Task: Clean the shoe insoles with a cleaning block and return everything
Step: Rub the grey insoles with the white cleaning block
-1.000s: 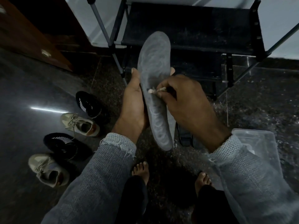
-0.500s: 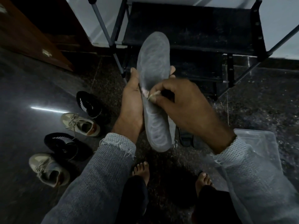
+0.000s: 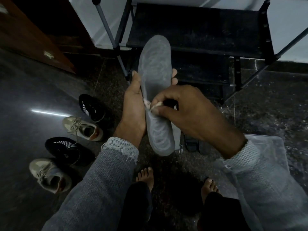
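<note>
My left hand (image 3: 133, 107) grips a long grey insole (image 3: 155, 72) from behind, holding it upright with the toe end up and fingertips showing at its right edge. My right hand (image 3: 188, 112) pinches a small pale cleaning block (image 3: 152, 105) against the insole's left middle edge. A second grey insole (image 3: 177, 134) shows partly behind the first. Dark insoles (image 3: 191, 144) lie on the floor below my right wrist.
Two black shoes (image 3: 90, 107) (image 3: 65, 148) and two beige sneakers (image 3: 83, 128) (image 3: 50, 177) lie on the dark floor at the left. A black shoe rack (image 3: 200, 30) stands ahead. A clear plastic box (image 3: 270, 147) sits at the right. My bare feet (image 3: 145, 177) are below.
My right hand has moved the cleaning block slightly down and left across the insole. The left hand keeps its hold on the insole.
</note>
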